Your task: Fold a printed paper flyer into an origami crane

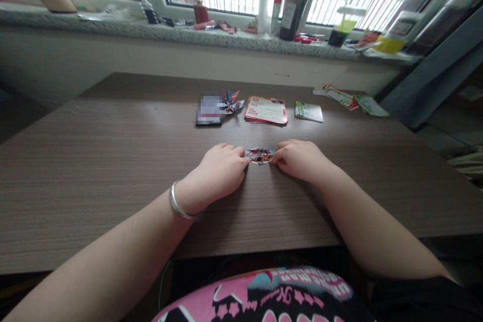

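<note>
A small folded piece of colourful printed paper [259,155] lies low over the brown table, stretched between both hands. My left hand [223,168], with a silver bangle at the wrist, pinches its left end. At the right end, the fingers of my right hand [298,158] are closed on the same paper. The fingertips partly cover both ends. Beyond the hands stands a folded paper figure [233,104] with pointed parts, beside a phone-like dark device [209,109] whose screen is blurred out.
A stack of printed sheets [266,110] and a smaller card stack [309,111] lie at the back of the table [113,161]. Loose printed papers [341,97] are at the far right corner. Bottles, a dark cup [294,10] and small items crowd the stone windowsill [226,35].
</note>
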### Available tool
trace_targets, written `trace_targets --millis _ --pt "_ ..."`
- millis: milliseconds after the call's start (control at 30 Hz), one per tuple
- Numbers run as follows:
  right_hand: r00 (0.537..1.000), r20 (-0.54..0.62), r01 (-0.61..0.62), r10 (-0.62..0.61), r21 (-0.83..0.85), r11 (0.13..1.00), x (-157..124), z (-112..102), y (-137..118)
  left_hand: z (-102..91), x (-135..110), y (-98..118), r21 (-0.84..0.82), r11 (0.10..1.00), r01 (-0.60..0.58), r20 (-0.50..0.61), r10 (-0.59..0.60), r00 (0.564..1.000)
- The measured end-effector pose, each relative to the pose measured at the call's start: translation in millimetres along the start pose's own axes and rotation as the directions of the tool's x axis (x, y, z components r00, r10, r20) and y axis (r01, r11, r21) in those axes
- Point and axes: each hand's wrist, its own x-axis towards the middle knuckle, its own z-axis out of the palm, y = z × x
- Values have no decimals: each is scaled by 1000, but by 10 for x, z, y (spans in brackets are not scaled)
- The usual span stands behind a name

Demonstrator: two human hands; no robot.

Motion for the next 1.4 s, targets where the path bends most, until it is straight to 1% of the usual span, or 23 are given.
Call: trace_targets --millis 100,233,400,500,600,667,767,867,1033,1233,1400 --pt "1000 4 -5 5 13 1000 3 0 1 -6 -4 -10 -7 1000 -7 4 7 1000" --pt "1000 -29 -7 8 34 999 22 30 -21 21 0 -27 -20 1000 -3 -18 3 1000" --pt "996 -78 55 -48 81 995 55 95 -3 115 55 -76 -35 999 -13 -66 10 998" --pt "993 -104 76 -60 157 985 87 155 46 169 102 -116 -74 997 17 -104 -25 994" --pt "989 -143 3 36 263 965 134 229 90 206 133 -138 -131 991 35 -114 -50 992" --pt "974 -206 -28 99 323 946 166 278 106 224 137 -139 -167 984 64 -133 -87 987" --pt "949 -288 -4 129 398 917 204 340 115 252 125 -133 -226 968 111 -160 -149 976" --pt "941 -324 40 98 394 918 224 383 111 281 113 -132 -279 951 134 -162 -184 969" --pt "956 -295 98 9 345 933 231 410 97 311 126 -134 -331 933 145 -146 -202 968" --pt "954 -288 175 -78 330 928 207 406 91 339 140 -152 -350 931 108 -134 -163 978" --pt "950 -293 201 -103 327 923 210 407 97 365 137 -171 -335 939 74 -136 -126 983"
